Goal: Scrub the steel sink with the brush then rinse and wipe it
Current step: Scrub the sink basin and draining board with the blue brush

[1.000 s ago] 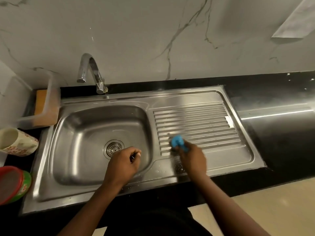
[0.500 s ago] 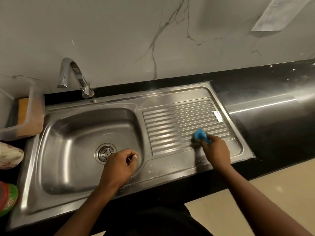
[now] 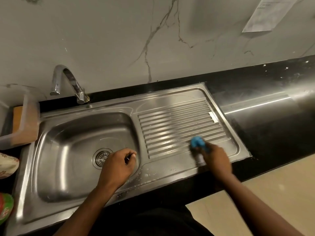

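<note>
The brush (image 3: 197, 143) is being gripped in the right hand (image 3: 217, 160). The fingers are clamped round it, so that only its blue head is being shown, jutting past the knuckles toward the wall. The head is being pressed onto the drainboard (image 3: 179, 120) of the steel sink (image 3: 56, 150), on the nearest ridges, in their right-hand half. Hand and brush are both being smeared by blur, so the brush's long axis cannot be told exactly. It is being judged to run away from the person, across the ridges rather than along them.

The left hand (image 3: 117, 166) is being held over the near right corner of the basin, just beside the drain strainer (image 3: 100, 158). Its fingers (image 3: 130, 152) are curled in against the thumb; whether anything is being pinched there cannot be told.

Scrubbing is being judged as under way. The ridges are lying left to right, and the coming stroke is being governed by that: most of their length is stretching away to the left of the brush, with the basin beyond. The drainboard is lying nearer the right hand, the basin nearer the left. The tap (image 3: 68, 82) is standing at the far left, well apart from both hands, and no water is being seen running.
</note>
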